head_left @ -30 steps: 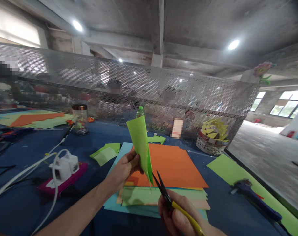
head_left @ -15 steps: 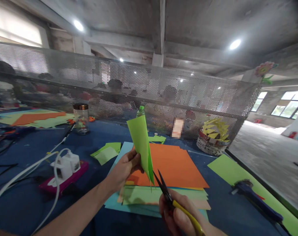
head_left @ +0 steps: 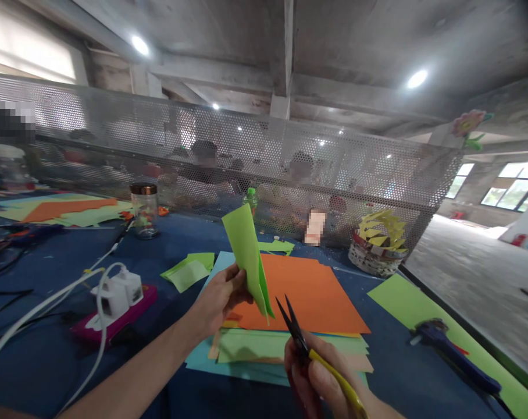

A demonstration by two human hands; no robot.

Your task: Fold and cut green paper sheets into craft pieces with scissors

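My left hand (head_left: pixel 229 291) is closed on a folded piece of light green paper (head_left: pixel 245 250), held upright over the paper stack. Its layers part slightly along the right edge. In my right hand (head_left: pixel 320 372) is a pair of scissors (head_left: pixel 295 329) with dark blades and a yellow handle. The blades are a little apart and point up toward the paper without touching it. Beneath both hands lies a stack of coloured sheets, with an orange sheet (head_left: pixel 307 291) on top and pale green and blue ones under it.
At left are a purple power strip (head_left: pixel 137 302) with white plugs and a glass jar (head_left: pixel 144 215). Green scraps (head_left: pixel 188 273) lie near the stack. A basket (head_left: pixel 375 256) of yellow cut paper and a blue glue gun (head_left: pixel 456 355) stand right. A perforated metal screen (head_left: pixel 255 134) runs behind.
The scissor blades have drawn slightly away from the green paper and spread a bit wider. The paper has shifted slightly left and tilted more.
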